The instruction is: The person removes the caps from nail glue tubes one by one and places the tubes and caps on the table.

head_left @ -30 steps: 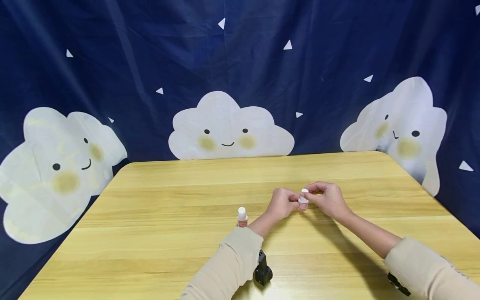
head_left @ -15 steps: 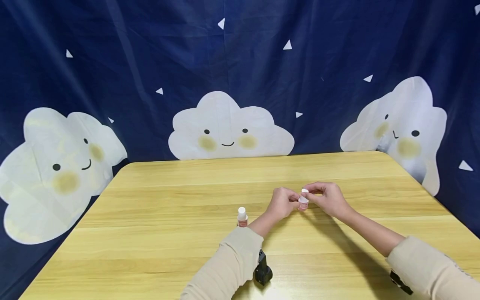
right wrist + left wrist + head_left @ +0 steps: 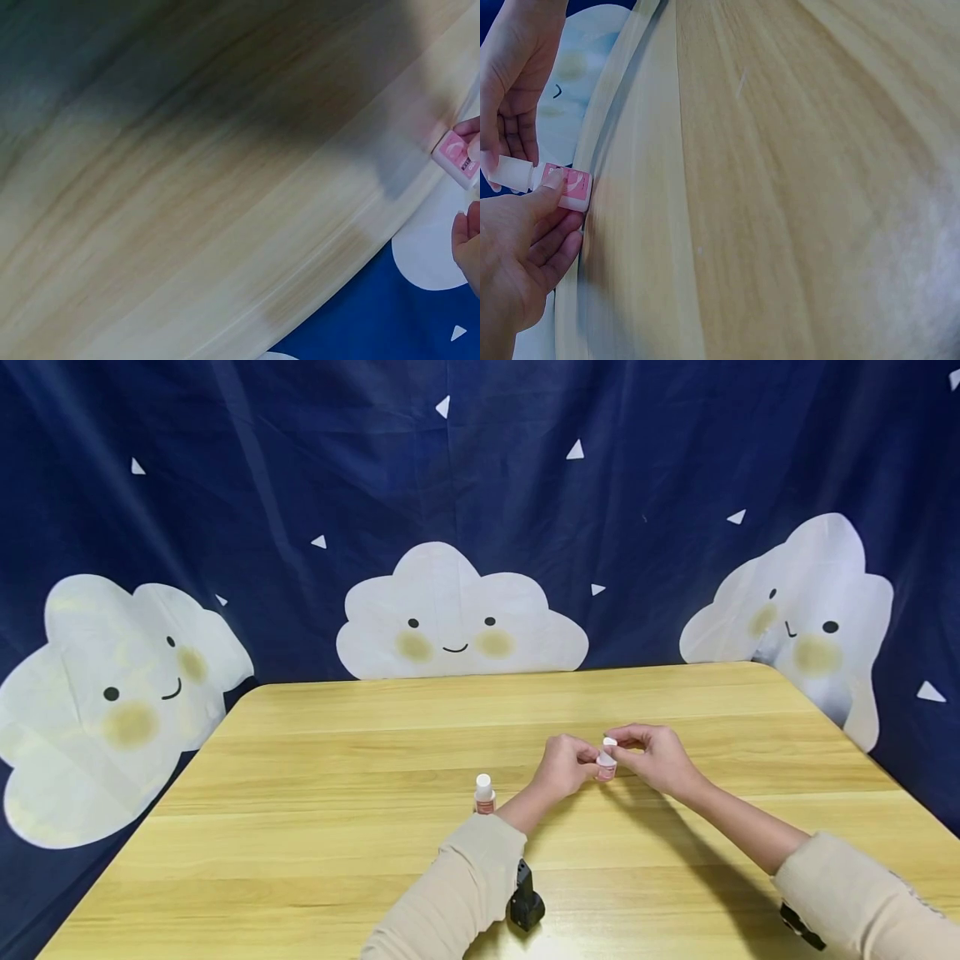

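Surface (image 3: 262, 860): wood or wood-look finish, visible grain, smooth, semi-gloss, with a bright reflection at the near edge. Held bottle (image 3: 574, 201): apparently plastic, smooth; its pink label (image 3: 577, 180) lies flat, whether paper or film cannot be determined. Its white cap (image 3: 511, 173) appears to be smooth, opaque plastic. Second bottle (image 3: 485, 806): plastic in appearance, white cap (image 3: 483, 782) smooth. Backdrop (image 3: 495, 468): dark blue cloth, creased, faint sheen along the folds; its white clouds (image 3: 450, 593) appear printed. Sleeve (image 3: 465, 885): beige cloth, matt, wrinkled. Wrist device (image 3: 527, 908): black, apparently hard plastic.
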A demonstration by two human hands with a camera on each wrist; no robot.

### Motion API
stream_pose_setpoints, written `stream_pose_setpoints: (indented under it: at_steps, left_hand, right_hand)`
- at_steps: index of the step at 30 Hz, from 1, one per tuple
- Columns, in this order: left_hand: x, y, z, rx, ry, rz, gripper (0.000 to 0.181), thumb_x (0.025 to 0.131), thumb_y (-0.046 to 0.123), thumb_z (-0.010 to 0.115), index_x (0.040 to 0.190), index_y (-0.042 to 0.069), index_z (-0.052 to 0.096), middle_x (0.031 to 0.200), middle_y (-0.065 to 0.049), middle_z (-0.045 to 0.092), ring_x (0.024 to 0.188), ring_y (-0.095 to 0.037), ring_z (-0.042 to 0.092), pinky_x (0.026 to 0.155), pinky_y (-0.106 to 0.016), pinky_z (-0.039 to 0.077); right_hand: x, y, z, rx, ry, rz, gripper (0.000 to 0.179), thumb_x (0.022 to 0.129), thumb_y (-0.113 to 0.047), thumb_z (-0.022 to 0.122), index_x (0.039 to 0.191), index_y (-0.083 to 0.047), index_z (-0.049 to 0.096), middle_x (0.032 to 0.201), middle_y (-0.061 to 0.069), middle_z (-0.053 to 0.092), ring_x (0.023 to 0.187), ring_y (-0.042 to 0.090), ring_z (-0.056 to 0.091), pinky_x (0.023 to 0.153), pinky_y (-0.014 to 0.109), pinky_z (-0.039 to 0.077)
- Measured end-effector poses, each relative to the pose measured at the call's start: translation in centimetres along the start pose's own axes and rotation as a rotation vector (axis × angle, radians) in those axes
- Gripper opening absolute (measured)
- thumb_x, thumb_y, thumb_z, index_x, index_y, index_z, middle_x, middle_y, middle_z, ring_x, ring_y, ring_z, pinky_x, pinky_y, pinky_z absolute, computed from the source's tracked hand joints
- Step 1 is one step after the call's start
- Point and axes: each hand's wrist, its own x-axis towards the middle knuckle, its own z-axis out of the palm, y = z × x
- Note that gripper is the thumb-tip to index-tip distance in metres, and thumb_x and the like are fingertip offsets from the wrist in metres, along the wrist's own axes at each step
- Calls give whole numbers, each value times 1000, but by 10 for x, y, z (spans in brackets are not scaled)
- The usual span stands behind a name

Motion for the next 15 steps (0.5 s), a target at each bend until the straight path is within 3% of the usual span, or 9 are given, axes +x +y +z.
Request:
stream_pose_setpoints:
  at_steps: [6,15]
  left_hand:
    - [0,-1,0,-25,-7,-18,10,79,2,71,88,-2,73,83,-10,73,73,-9,70,62,-8,51]
    - [1,-2,0,-7,0,5,10,79,-1,70,89,-2,73,83,-10,73,73,-9,70,63,-8,51]
  right_hand:
    - [-1,0,3,4,46,-10,16,79,-4,72,91,5,69,88,18,71,76,1,62,67,15,52]
    - [-1,-1,3,-28,81,-5,11,78,-7,74,83,2,70,80,14,71,71,1,61,62,15,50]
